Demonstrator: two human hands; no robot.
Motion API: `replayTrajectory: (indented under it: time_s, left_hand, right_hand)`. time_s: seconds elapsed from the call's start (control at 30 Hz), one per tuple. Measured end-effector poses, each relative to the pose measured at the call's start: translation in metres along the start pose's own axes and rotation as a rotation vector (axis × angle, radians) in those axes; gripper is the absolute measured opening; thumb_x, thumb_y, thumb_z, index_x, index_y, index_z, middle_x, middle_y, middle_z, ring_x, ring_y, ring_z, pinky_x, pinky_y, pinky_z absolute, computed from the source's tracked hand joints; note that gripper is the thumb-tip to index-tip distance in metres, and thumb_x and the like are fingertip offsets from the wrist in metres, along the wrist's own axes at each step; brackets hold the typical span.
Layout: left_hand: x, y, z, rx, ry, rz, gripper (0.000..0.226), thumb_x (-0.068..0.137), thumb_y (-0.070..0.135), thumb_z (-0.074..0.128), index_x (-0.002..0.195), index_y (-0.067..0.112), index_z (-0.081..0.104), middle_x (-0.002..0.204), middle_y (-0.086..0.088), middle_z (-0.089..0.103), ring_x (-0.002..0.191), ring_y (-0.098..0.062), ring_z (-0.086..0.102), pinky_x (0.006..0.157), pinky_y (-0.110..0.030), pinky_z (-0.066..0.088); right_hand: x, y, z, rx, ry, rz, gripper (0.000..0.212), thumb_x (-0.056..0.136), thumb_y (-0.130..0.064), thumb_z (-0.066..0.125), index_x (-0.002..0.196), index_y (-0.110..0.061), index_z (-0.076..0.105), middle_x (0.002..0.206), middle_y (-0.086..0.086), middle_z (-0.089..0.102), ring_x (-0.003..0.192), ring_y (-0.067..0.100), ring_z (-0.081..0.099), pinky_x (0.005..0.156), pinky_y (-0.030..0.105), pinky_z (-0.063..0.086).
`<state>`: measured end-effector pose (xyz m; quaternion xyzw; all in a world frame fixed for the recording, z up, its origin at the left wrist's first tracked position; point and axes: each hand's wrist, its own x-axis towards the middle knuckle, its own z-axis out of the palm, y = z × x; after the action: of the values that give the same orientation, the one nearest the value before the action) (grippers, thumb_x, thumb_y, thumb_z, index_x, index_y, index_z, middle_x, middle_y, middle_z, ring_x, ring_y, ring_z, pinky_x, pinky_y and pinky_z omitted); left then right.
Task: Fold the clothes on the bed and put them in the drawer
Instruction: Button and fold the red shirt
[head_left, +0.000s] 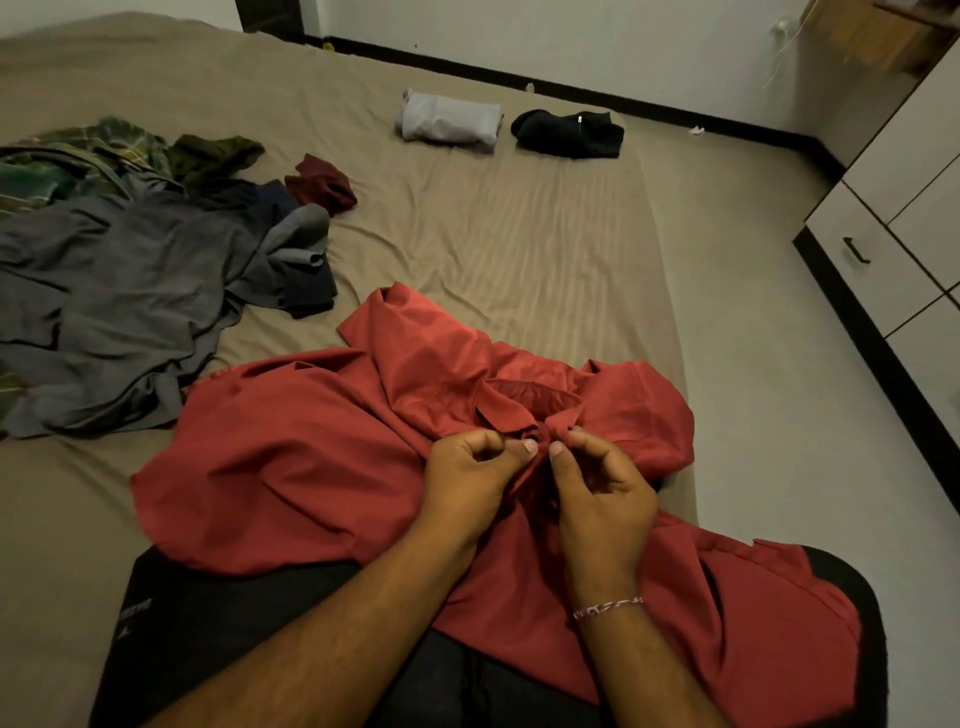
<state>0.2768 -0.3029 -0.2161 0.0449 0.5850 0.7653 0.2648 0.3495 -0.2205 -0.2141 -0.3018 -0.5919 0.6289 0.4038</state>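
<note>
A red collared shirt (311, 447) lies crumpled on the tan bed (519, 244) and over my lap. My left hand (472, 478) and my right hand (602, 493) both pinch its front just below the collar, thumbs and fingertips close together. A heap of unfolded clothes (130, 291), grey, navy and green plaid, sits at the left, with a maroon garment (322, 184) beside it. Two folded pieces rest at the far side: a light grey one (449, 122) and a black one (569, 134). White drawers (883, 244) with a dark handle stand at the right.
The bed's right edge drops to a pale floor strip (769, 364) between bed and drawer unit. A wall with a black skirting (623, 98) runs along the far side. My dark trousers (218, 623) fill the near foreground.
</note>
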Motion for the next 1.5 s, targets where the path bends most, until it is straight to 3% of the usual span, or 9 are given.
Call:
replayTrajectory:
  time_s: [0.13,0.4,0.57,0.73,0.87,1.0,1.13,1.3,1.5]
  left_hand:
    - [0.002,0.0,-0.001,0.005,0.045,0.013,0.035,0.09,0.011,0.078,0.057,0.019,0.068,0.051,-0.002,0.05,0.047,-0.012,0.039,0.052,-0.027,0.034]
    - [0.001,0.001,-0.003,0.003,0.05,0.014,0.025,0.091,0.011,0.075,0.067,0.017,0.074,0.057,-0.003,0.06,0.052,-0.017,0.05,0.057,-0.03,0.043]
    - [-0.001,0.003,-0.004,-0.031,0.017,-0.023,0.026,0.093,0.012,0.073,0.068,0.016,0.071,0.055,-0.002,0.05,0.048,-0.014,0.041,0.052,-0.026,0.035]
    - [0.002,0.001,-0.004,-0.01,0.039,0.009,0.03,0.094,0.009,0.071,0.065,0.016,0.067,0.051,-0.002,0.047,0.044,-0.013,0.037,0.049,-0.023,0.031]
    - [0.007,-0.002,-0.004,0.147,0.076,0.128,0.024,0.091,0.006,0.075,0.07,0.011,0.067,0.052,0.005,0.058,0.044,-0.006,0.046,0.046,-0.02,0.036]
    - [0.011,-0.008,-0.005,0.175,0.089,0.133,0.017,0.089,0.005,0.077,0.074,0.008,0.07,0.053,0.0,0.062,0.042,-0.007,0.048,0.043,-0.019,0.036]
    - [0.013,-0.01,-0.006,0.144,0.086,0.12,0.012,0.089,0.002,0.076,0.078,0.003,0.071,0.055,-0.003,0.063,0.042,-0.006,0.047,0.042,-0.017,0.035]
    - [0.013,-0.008,-0.007,0.093,0.048,0.102,0.009,0.091,0.003,0.074,0.081,0.003,0.075,0.059,-0.007,0.058,0.047,-0.009,0.043,0.047,-0.022,0.035]
    - [0.01,-0.007,-0.007,0.151,0.024,0.133,0.014,0.093,0.009,0.073,0.081,0.002,0.077,0.058,0.0,0.061,0.052,-0.008,0.048,0.052,-0.022,0.041]
  right_hand:
    - [-0.004,-0.003,0.003,-0.039,-0.043,-0.051,0.028,0.086,0.007,0.076,0.096,-0.019,0.078,0.104,-0.004,0.079,0.104,0.01,0.074,0.095,0.021,0.055]
    - [-0.005,-0.002,0.004,-0.084,-0.115,-0.077,0.032,0.086,0.006,0.076,0.097,-0.024,0.078,0.104,-0.015,0.078,0.104,0.007,0.073,0.095,0.018,0.053]
    - [-0.002,0.002,0.003,-0.013,-0.113,0.043,0.023,0.091,0.002,0.071,0.096,-0.019,0.079,0.096,-0.002,0.08,0.094,0.011,0.075,0.086,0.023,0.057]
    - [0.001,0.011,0.001,0.116,-0.122,0.262,0.024,0.103,-0.01,0.057,0.1,-0.01,0.081,0.104,0.017,0.077,0.093,0.025,0.07,0.082,0.039,0.058]
    - [0.003,0.009,0.001,0.062,-0.13,0.229,0.02,0.099,-0.007,0.064,0.092,-0.017,0.081,0.093,0.01,0.078,0.071,0.02,0.067,0.06,0.029,0.058]
    - [0.004,0.011,0.0,0.06,-0.135,0.189,0.012,0.092,-0.002,0.073,0.092,-0.013,0.078,0.08,0.006,0.074,0.064,0.02,0.06,0.053,0.026,0.054]
    - [0.005,0.01,-0.001,0.02,-0.16,0.127,0.01,0.089,0.001,0.075,0.094,-0.008,0.076,0.078,0.001,0.076,0.063,0.012,0.062,0.055,0.025,0.054]
    - [0.007,0.012,-0.004,-0.114,-0.179,-0.027,0.015,0.088,-0.002,0.078,0.099,-0.012,0.078,0.094,0.0,0.079,0.088,0.013,0.075,0.08,0.024,0.059]
    - [0.007,0.012,-0.004,-0.206,-0.177,-0.089,0.022,0.088,-0.001,0.078,0.098,-0.02,0.077,0.093,-0.01,0.078,0.084,0.005,0.074,0.077,0.018,0.056]
